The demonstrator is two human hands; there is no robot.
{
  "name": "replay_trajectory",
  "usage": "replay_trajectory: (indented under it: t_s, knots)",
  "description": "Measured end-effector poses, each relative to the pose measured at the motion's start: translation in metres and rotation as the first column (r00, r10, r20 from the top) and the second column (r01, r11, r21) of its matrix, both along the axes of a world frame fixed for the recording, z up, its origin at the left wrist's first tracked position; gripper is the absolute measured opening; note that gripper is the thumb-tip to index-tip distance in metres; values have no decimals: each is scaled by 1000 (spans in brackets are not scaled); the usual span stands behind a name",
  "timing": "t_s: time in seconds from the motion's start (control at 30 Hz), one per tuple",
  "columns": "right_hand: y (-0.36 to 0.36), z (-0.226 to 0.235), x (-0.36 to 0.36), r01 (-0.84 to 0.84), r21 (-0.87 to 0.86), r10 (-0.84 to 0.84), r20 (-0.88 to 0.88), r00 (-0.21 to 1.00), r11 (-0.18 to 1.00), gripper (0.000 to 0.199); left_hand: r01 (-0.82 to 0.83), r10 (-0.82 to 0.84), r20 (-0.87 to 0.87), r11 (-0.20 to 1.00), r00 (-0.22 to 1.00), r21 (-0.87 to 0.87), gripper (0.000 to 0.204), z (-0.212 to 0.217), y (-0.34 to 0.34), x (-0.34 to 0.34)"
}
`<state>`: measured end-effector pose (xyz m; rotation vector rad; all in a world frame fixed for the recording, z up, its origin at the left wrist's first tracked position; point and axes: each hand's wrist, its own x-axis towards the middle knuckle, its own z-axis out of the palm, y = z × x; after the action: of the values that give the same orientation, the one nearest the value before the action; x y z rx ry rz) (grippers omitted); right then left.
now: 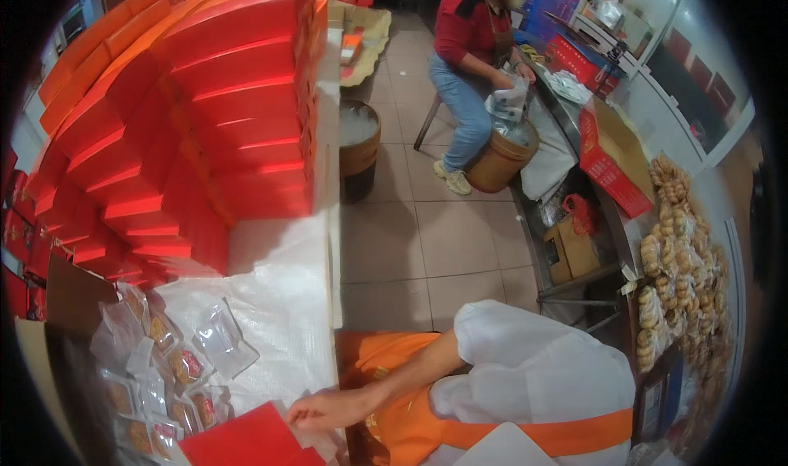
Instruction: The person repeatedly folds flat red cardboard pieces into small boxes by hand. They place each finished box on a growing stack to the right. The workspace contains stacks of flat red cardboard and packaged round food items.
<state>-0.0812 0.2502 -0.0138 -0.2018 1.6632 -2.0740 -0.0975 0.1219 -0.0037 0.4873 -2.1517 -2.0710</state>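
Observation:
My right hand [330,408] rests at the table edge, fingers curled in against the far edge of a red box [242,440]. Its fingertips are partly hidden; they appear to grip that edge. The near part of the box is cut off by the lower rim. My left hand is out of view. Beyond the box lie several clear-wrapped round pastries [187,366], heaped by an open carton [78,302]. One clear packet [226,339] lies a little apart from the heap on the white sheet [287,302].
Tall stacks of red boxes [246,96] stand on the table's far part. Across the tiled floor [455,236], a seated person [468,64] handles a plastic bag over a brown drum [505,158]. Another drum [359,150] stands near the table; bagged baked goods [677,269] are piled right.

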Motion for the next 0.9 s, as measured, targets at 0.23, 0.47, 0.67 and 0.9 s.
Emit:
replay_trajectory:
  t_s: [0.23,0.47,0.67,0.9]
  knots:
    - [20,13,-8,191,-451,16,415,910,872,34,111,-111,5,994,994,14,41,-1,14,-2]
    - [24,21,16,159,-880,348,336,875,448,37,132,-132,15,991,991,4,39,-4,19,-3]
    - [21,4,28,170,-104,-190,-243,951,980,26,134,-133,9,991,991,-7,37,-5,21,0]
    - [28,9,31,-372,97,380,-96,920,923,22,135,-135,20,991,991,-10,35,-6,24,7]
